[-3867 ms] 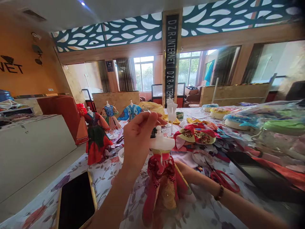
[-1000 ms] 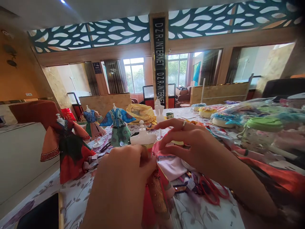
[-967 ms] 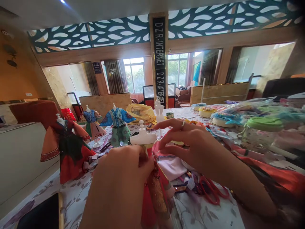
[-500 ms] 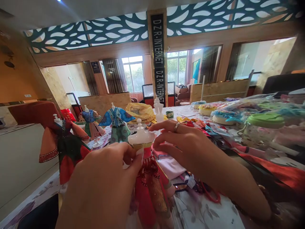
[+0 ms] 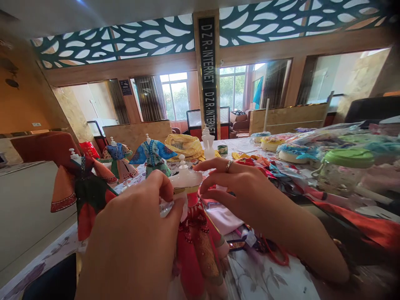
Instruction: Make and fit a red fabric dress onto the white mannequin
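A small white mannequin (image 5: 186, 178) stands upright in front of me in a red skirt (image 5: 191, 266) with a patterned front panel. A gold-edged band crosses its chest. My left hand (image 5: 137, 233) is at its left side, thumb and index finger apart. The thumb lies beside a pale strip (image 5: 185, 205) on the bodice; whether it touches it I cannot tell. My right hand (image 5: 246, 187), wearing a ring, has its fingers spread and curved, tips close to the mannequin's right shoulder, with nothing seen in them.
Dressed mannequins in dark red (image 5: 87, 196), blue (image 5: 153, 154) and multicoloured (image 5: 117, 160) clothes stand at left. Behind are a bare white mannequin (image 5: 208, 143), a yellow bag (image 5: 184, 146) and a tape roll (image 5: 222, 149). Fabrics and a green-lidded jar (image 5: 337, 175) lie right.
My left thumb and index finger have parted and shifted slightly left and up from the pale strip. The right hand has stayed almost still, and the mannequin's head tilts slightly left.
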The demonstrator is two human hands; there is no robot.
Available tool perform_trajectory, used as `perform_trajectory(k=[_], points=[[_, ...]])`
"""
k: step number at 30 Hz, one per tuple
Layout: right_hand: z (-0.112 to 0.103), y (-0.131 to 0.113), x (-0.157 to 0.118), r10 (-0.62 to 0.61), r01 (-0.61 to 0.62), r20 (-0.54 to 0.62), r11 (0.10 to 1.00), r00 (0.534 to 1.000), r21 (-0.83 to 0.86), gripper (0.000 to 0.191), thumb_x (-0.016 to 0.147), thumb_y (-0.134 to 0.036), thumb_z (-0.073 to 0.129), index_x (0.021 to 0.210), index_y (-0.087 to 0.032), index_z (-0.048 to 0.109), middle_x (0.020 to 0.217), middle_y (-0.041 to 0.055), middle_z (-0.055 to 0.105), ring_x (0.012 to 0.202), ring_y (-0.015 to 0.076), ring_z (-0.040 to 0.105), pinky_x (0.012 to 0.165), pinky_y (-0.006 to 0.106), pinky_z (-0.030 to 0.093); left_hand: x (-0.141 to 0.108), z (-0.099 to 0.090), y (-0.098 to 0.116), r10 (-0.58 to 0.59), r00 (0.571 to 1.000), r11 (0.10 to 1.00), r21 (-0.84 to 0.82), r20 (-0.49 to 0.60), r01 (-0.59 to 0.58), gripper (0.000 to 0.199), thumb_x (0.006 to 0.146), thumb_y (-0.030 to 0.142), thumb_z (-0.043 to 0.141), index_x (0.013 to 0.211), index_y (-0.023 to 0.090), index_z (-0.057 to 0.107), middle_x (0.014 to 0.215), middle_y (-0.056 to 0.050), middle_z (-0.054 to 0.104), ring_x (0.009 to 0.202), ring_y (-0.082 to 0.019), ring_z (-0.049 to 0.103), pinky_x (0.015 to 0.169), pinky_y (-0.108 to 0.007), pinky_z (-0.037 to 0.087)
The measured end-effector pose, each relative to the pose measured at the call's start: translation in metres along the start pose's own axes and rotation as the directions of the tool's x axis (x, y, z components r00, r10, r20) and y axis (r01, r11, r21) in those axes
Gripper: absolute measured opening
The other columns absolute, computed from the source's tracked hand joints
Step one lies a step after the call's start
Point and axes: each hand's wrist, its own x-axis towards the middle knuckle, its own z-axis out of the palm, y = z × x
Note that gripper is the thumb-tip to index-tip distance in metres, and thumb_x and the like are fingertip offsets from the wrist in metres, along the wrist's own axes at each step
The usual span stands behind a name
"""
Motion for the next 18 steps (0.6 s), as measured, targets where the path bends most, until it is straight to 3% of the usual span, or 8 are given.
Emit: perform_trajectory(k=[8,13,16,18], points=[[-0.003,-0.003,-0.001,0.017,-0.018,0.021,1.000,1.000,0.012,0.026,0.085,-0.001,0.053,0.076,-0.021,0.066,0.096,-0.0015,0.069,0.108,0.0148,0.060,0.095,0.026,0.049,0.005,0.000,-0.006,-0.013,0.996,0.993,-0.112,0.084,0.023,0.019,0.068,0.041,0.065,0.059,0.030,0.051,0.046,0.002,0.060,0.035,-0.020,0.048,0.036,-0.029,0.023],[-0.006,-0.007,0.000,0.023,-0.024,0.020,0.996,1.000,0.091,0.018,0.088,-0.010,0.056,0.078,-0.021,0.065,0.131,0.0017,0.054,0.125,0.0164,0.045,0.101,0.029,0.045,0.004,-0.002,-0.009,0.013,0.982,0.947,-0.318,0.187,0.048,0.015,0.071,0.040,0.062,0.066,0.028,0.054,0.061,0.003,0.068,0.035,-0.016,0.054,0.036,-0.028,0.028],[0.001,-0.009,0.000,-0.017,0.016,0.012,0.996,1.000,0.092,0.017,0.088,-0.008,0.056,0.083,-0.022,0.065,0.135,0.0024,0.049,0.132,0.0176,0.035,0.107,0.035,0.039,0.006,-0.004,-0.008,0.035,0.974,0.892,-0.446,0.225,0.071,0.014,0.075,0.037,0.060,0.066,0.027,0.055,0.059,0.004,0.067,0.037,-0.015,0.056,0.037,-0.026,0.034],[0.007,-0.010,0.001,-0.034,0.034,-0.004,0.996,0.999,0.081,0.019,0.087,-0.006,0.054,0.086,-0.022,0.065,0.136,0.0037,0.048,0.133,0.0180,0.032,0.109,0.039,0.036,0.008,-0.002,-0.009,0.080,0.982,0.826,-0.562,0.170,0.030,0.012,0.075,0.031,0.063,0.065,0.026,0.058,0.056,0.004,0.066,0.037,-0.014,0.057,0.038,-0.025,0.038]])
